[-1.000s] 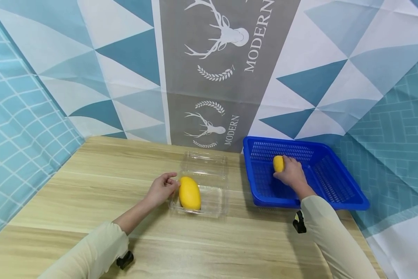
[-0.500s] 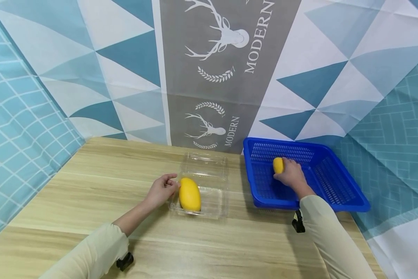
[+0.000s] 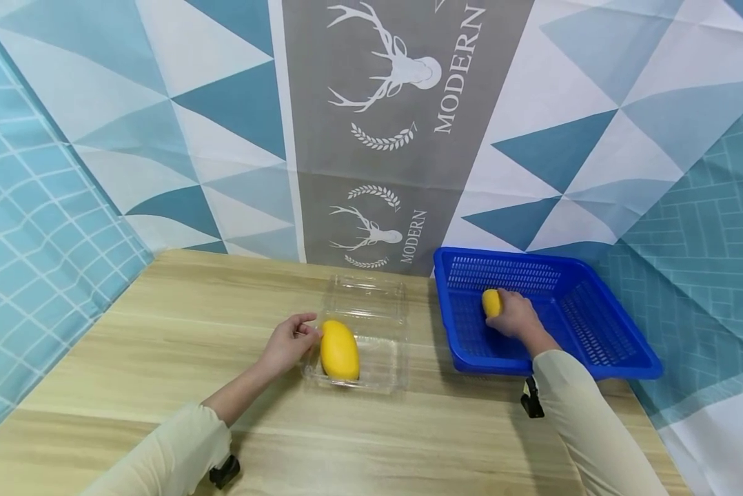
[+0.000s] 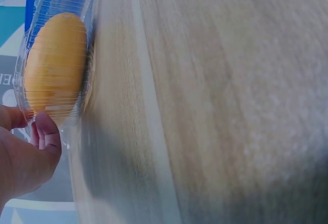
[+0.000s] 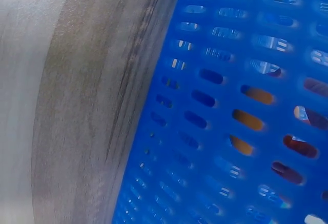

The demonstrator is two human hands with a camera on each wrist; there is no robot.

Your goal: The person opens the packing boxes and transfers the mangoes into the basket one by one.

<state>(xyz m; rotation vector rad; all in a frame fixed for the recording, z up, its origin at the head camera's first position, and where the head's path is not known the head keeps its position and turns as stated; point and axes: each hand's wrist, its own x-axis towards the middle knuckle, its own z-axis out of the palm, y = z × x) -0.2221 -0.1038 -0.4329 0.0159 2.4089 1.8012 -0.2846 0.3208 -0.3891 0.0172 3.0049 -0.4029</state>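
Observation:
A yellow mango (image 3: 339,350) lies in the left part of an open clear plastic clamshell box (image 3: 380,358) on the table. With thumb and fingers, my left hand (image 3: 289,342) pinches the box's left edge beside that mango; the left wrist view shows the fingertips (image 4: 47,124) on the clear wall. Inside the blue plastic basket (image 3: 548,372), my right hand (image 3: 514,315) grips a second yellow mango (image 3: 491,303), partly covered by the fingers. From the right wrist, only bits of this mango (image 5: 248,120) show through the slots of the basket wall.
The box's lid (image 3: 365,296) lies folded back toward the patterned wall cloth (image 3: 371,158). The basket stands at the right, close to the back cloth and the side cloth. Wood-grain table surface (image 3: 371,441) stretches in front of box and basket.
My right hand has sunk a little lower in the basket with its mango. The left hand keeps its place at the box edge. The head view has tilted slightly.

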